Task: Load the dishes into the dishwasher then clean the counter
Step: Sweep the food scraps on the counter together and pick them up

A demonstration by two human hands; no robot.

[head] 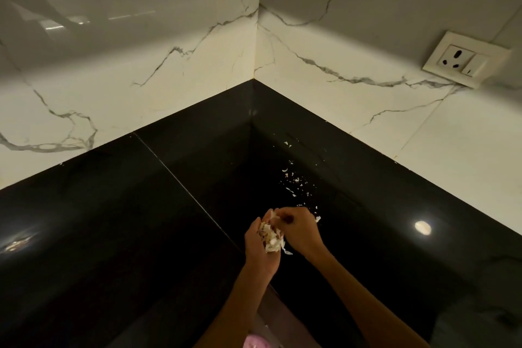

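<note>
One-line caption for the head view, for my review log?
At a black corner counter, the left hand cups a heap of pale peel scraps while the right hand adds more; flakes remain scattered.

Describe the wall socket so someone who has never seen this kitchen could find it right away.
Start at the corner where the two marble-look walls meet above the black counter, then follow the right-hand wall. The wall socket sits just above a grey vein. It is a cream plate with three dark holes and a small switch, the only fitting on either wall.
</note>
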